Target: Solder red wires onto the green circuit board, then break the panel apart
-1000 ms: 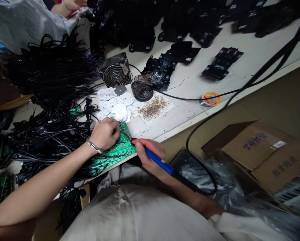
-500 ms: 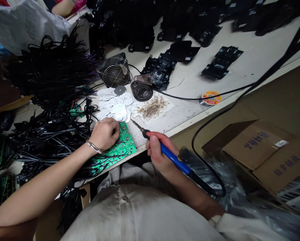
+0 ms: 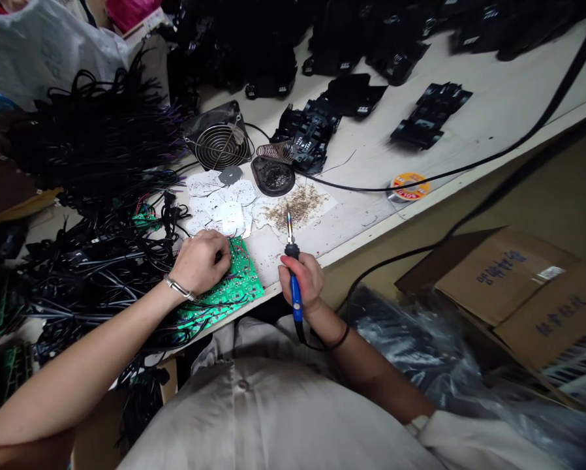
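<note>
In the head view, the left hand (image 3: 202, 262) is curled over the green circuit board (image 3: 246, 281), fingers bent inward, with their tips hidden, so whether they pinch a wire cannot be told; it probably rests there to steady the board, which lies near the table (image 3: 371, 156) edge, close to the body; the right hand (image 3: 305, 281) is wrapped around the blue handle of the soldering iron (image 3: 296, 300), likely to keep the fingers clear of the metal; its tip points away from the body, over the brown specks (image 3: 297, 207) on a white sheet, though contact with them cannot be told; beyond lie the iron stand (image 3: 276, 176) with its wire coil, and a fan (image 3: 219, 142), perhaps placed there to draw off fumes; white discs (image 3: 207, 183) lie between fan and board; black cables (image 3: 97, 281) crowd the left, some crossing the board and leaving little free room there; a black cord (image 3: 344, 188) crosses the table past the solder spool (image 3: 410, 186); black plastic housings (image 3: 432, 116) occupy the far side; cardboard boxes (image 3: 489, 281) stand below the table's right edge.
</note>
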Available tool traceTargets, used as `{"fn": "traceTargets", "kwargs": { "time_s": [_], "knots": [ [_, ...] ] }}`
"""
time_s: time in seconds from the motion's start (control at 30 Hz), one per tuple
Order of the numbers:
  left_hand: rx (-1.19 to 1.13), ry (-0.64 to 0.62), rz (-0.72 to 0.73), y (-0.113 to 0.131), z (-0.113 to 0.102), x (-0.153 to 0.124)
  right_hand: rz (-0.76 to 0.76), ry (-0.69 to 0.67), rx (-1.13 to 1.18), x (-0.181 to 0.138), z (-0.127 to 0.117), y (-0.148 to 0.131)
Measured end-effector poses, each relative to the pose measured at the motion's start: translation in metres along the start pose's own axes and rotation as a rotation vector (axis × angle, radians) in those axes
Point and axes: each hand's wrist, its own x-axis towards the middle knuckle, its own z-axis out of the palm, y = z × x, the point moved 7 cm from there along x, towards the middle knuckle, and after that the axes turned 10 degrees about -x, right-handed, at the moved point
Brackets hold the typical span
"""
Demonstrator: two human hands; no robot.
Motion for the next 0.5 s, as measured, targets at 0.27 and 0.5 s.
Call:
{"fn": "traceTargets", "kwargs": {
  "time_s": [0.27, 0.5],
  "knots": [
    [-0.02, 0.014, -0.005, -0.0009, -0.0001, -0.0004, -0.004, -0.044, 0.039, -0.0019, 0.0032, 0.0015],
    [-0.018, 0.012, -0.01, -0.0007, -0.0005, -0.0011, -0.033, 0.011, 0.026, -0.0009, 0.0009, -0.0007]
  ]
}}
